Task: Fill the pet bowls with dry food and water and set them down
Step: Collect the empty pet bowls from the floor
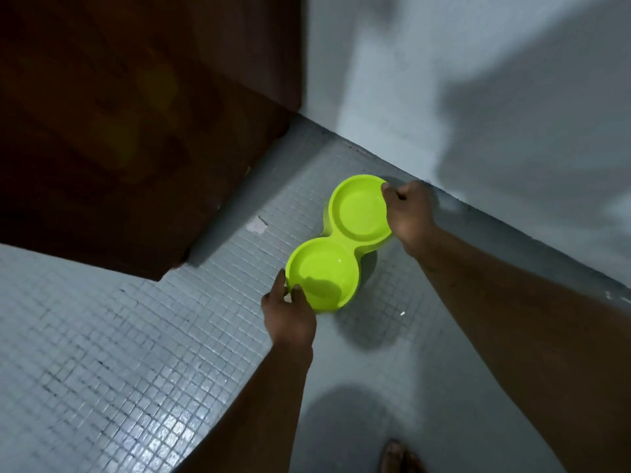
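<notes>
1. Grey floor tiles (102, 370) gleam nearest us, beside our bare foot (396, 455). If that sheen is wetness, we could slip while carrying.
2. Our left hand (288, 312) grips the near rim of the lime-green double bowl (341, 247), thumb over the edge and fingers curled round it. A rim-only hold could let the smooth plastic slide out.
3. That bowl hangs between both hands, seemingly just above the floor, judging by its shadow (368, 329) on the tiles. We see no dry food in either dish, and we cannot tell whether any water lies in them. If it does, a tilt would spill it.
4. Our right hand (409, 213) curls over the far dish's edge. Moving the two ends unevenly would tip the whole thing.
5. Farthest, the pale wall (478, 97) and dark wooden panel (136, 131) crowd the corner, and a careless swing could knock the bowl against them.
</notes>
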### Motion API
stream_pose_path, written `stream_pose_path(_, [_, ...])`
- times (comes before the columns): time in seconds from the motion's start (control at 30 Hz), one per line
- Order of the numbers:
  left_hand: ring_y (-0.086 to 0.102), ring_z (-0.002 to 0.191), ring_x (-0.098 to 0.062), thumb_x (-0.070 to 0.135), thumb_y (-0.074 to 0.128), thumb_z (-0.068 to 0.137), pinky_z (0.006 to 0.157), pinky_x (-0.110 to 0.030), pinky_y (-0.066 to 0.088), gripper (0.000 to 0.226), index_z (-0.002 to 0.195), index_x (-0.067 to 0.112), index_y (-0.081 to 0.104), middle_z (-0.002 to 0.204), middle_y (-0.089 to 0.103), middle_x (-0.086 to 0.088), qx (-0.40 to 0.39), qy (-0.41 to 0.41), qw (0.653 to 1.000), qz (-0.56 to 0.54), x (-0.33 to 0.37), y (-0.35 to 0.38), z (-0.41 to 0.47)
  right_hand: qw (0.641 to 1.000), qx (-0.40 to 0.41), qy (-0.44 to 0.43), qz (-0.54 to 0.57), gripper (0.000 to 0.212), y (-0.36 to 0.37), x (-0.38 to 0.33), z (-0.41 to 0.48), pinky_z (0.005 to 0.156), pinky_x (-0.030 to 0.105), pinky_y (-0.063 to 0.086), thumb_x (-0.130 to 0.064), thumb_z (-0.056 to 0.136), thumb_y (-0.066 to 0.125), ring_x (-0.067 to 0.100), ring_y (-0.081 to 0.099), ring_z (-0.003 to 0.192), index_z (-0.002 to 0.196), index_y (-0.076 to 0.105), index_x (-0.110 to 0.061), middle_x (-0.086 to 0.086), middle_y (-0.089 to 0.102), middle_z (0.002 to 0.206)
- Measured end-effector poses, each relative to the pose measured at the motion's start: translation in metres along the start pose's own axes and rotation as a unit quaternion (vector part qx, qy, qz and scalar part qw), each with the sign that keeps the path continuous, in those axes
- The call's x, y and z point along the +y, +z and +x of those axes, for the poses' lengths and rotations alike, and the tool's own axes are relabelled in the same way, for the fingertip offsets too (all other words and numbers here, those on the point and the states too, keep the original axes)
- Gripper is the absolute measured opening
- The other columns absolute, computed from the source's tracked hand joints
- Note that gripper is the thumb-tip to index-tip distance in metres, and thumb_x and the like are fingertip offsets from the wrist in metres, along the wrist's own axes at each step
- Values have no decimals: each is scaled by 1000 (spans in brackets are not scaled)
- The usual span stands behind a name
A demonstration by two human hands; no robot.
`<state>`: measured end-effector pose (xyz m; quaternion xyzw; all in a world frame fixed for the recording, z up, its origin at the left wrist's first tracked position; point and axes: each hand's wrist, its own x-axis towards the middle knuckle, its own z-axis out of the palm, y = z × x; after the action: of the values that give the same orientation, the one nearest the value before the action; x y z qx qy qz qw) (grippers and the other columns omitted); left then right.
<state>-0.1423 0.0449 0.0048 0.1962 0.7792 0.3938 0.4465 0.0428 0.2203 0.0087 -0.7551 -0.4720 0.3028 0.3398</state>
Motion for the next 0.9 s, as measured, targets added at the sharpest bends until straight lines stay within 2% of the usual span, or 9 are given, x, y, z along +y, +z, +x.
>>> stream_pose_path(0.1, [54,119,-23,23,51,106,107,-48,47,41,146,34,56,134,51,-9,-6,18,1000,-3,6,-16,-14,999,30,22,4,39,-14,-5,-13,63,28,29,-42,90,63,17,44,65,68,47,-15,-5,34,55])
stream_pose_path(0.2, [50,122,-24,29,51,107,106,-56,48,40,144,45,54,131,40,0,-16,4,999,-38,28,-34,-36,998,44,44,10,44,-39,-27,-38,62,28,30,-39,90,66,14,41,61,60,40,-21,-5,34,53])
stream_pose_path(0.33, [42,119,-18,27,44,109,116,-51,39,43,150,39,48,126,31,3,-23,17,999,-33,68,-62,-62,994,85,58,45,39,-76,-63,-74,68,27,38,-36,90,70,15,47,67,64,45,-21,-5,43,58])
stream_pose_path(0.4, [41,118,-15,27,42,110,117,-45,37,44,153,36,45,129,33,1,-19,33,999,-33,93,-80,-76,991,87,72,71,38,-96,-85,-95,69,26,38,-35,90,71,12,44,64,66,44,-22,-6,44,60])
stream_pose_path(0.53, [54,116,-13,25,48,108,104,-33,44,45,153,23,47,148,44,-4,-23,61,996,-68,143,-111,-99,986,112,70,102,25,-144,-135,-135,73,26,43,-33,92,69,14,53,78,88,61,-10,1,58,76])
stream_pose_path(0.6, [61,120,-22,20,51,107,105,-38,49,40,146,14,53,145,54,-10,-21,75,994,-83,170,-127,-110,985,113,79,107,24,-165,-160,-159,77,29,48,-30,94,66,15,58,84,100,68,-7,4,63,87])
stream_pose_path(0.67, [61,121,-26,15,53,105,106,-43,49,33,138,9,58,134,62,-10,-21,86,992,-87,201,-145,-129,982,110,91,125,22,-189,-184,-185,84,34,54,-32,96,63,16,61,88,106,70,-14,2,67,92])
stream_pose_path(0.77, [62,117,-25,10,54,104,105,-40,49,25,127,12,62,120,64,-4,-40,105,989,-97,248,-171,-163,972,120,117,167,24,-224,-218,-227,88,48,57,-40,94,61,17,64,86,103,71,-20,2,71,90])
stream_pose_path(0.9, [63,115,-26,10,55,103,105,-47,51,22,122,14,66,120,67,-7,-83,127,984,-92,300,-207,-207,952,149,146,226,25,-267,-257,-282,83,57,57,-59,80,61,18,62,79,81,72,-37,-2,69,79])
